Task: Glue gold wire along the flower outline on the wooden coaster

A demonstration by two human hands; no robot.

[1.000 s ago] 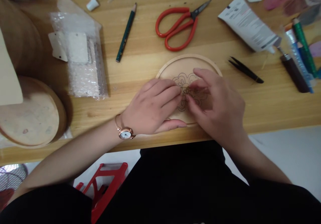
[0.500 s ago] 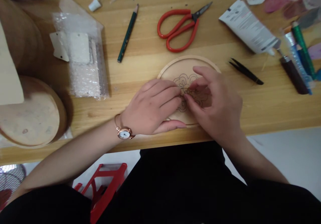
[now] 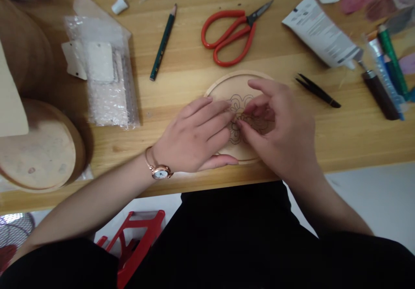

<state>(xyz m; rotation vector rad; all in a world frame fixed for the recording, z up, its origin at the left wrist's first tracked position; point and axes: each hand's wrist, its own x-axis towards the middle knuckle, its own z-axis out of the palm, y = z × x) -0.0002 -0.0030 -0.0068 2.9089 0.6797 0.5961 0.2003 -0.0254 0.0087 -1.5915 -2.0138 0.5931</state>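
A round wooden disc point(image 3: 223, 81) with a raised rim lies near the table's front edge, a flower outline point(image 3: 236, 101) drawn on its face. My left hand point(image 3: 201, 138) rests palm down over the disc's left part, fingers extended and thumb apart. From the right, my right hand point(image 3: 279, 127) reaches over the drawing. Its thumb and index finger come together at the flower's middle, beside my left fingertips. Whatever is between them is too small or hidden to name.
Red-handled scissors point(image 3: 231, 38), a green pencil point(image 3: 163, 42) and a white tube point(image 3: 320, 32) lie behind the disc. Black tweezers point(image 3: 317, 91) and a dark-handled tool point(image 3: 380, 94) are at right. Left are a bubble-wrap pack point(image 3: 108, 103) and stacked wooden discs point(image 3: 35, 146).
The view has shifted slightly. My left index finger has lifted and spread a little from the others; my right hand keeps its pose over the drawing.
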